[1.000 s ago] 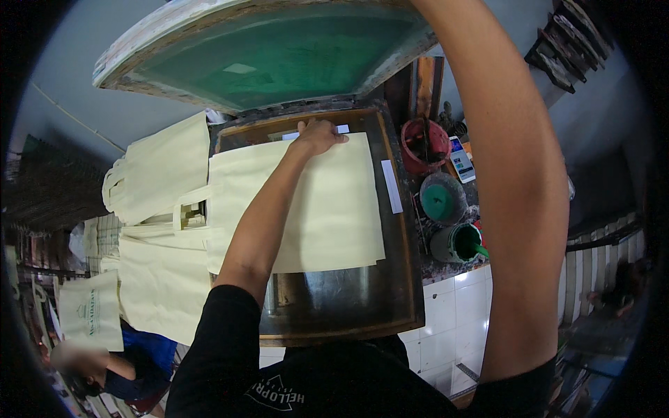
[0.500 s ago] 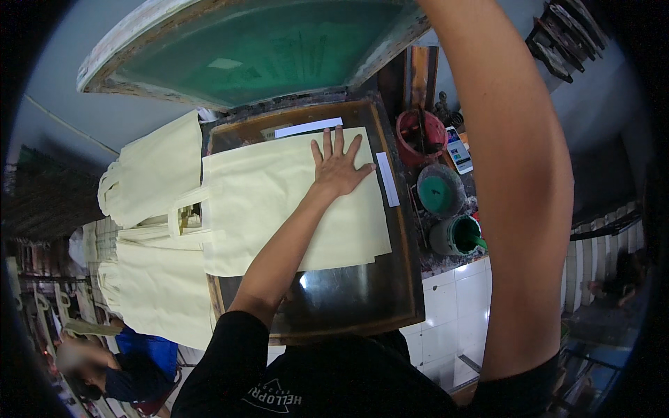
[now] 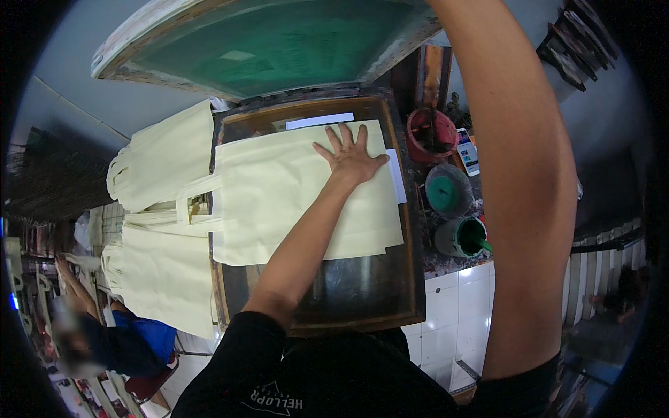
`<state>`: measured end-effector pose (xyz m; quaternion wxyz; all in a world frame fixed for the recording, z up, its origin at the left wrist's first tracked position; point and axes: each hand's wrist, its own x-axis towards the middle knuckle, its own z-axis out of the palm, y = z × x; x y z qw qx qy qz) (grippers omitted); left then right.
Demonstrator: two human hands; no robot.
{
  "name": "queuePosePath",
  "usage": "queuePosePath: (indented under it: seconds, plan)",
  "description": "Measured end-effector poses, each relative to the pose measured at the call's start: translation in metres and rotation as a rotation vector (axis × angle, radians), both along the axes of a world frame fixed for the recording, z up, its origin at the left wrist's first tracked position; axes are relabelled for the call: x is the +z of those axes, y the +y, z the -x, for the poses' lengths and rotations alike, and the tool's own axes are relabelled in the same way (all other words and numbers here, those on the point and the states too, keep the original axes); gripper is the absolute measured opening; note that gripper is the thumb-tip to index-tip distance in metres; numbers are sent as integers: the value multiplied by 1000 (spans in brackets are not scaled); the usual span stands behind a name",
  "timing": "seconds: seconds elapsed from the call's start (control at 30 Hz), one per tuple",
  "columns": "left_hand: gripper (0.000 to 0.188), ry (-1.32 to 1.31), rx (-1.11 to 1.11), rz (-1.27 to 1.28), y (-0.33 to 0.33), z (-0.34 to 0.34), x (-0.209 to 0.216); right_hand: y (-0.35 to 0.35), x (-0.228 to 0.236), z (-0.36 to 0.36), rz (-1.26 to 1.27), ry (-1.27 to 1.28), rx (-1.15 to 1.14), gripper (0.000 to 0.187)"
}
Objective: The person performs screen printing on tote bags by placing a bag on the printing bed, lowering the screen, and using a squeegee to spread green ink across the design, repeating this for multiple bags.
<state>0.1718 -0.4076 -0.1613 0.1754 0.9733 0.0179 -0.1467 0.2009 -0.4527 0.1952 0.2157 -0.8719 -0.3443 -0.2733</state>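
- dark tabletop: beneath the cream bag
- green screen: tilted up beyond the tabletop's far edge
- cream bag: flat on the tabletop, handles pointing left
- right arm: reaching past the upper edge; right hand out of view, its fingers' state cannot be told
- left hand: palm down on the bag, fingers spread apart
- white strips: beside the bag's far and right edges

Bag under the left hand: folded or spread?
Spread: the cream bag lies across the dark board, handles extending left, with the left hand palm-down on it.
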Motion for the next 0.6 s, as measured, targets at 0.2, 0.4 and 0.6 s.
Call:
queuePosePath:
  seconds: [0.2,0.4,0.6]
  plan:
    - [105,75,4,-55,1,-15,9,-1,-1,12,-8,-24,31,29]
    - [121,-45,17,53,11,-25,15,-2,-4,38,-43,152,-19,31]
    - [45,-410,-47,1343,95,126,103,-12,-82,91,17,17,-43,16]
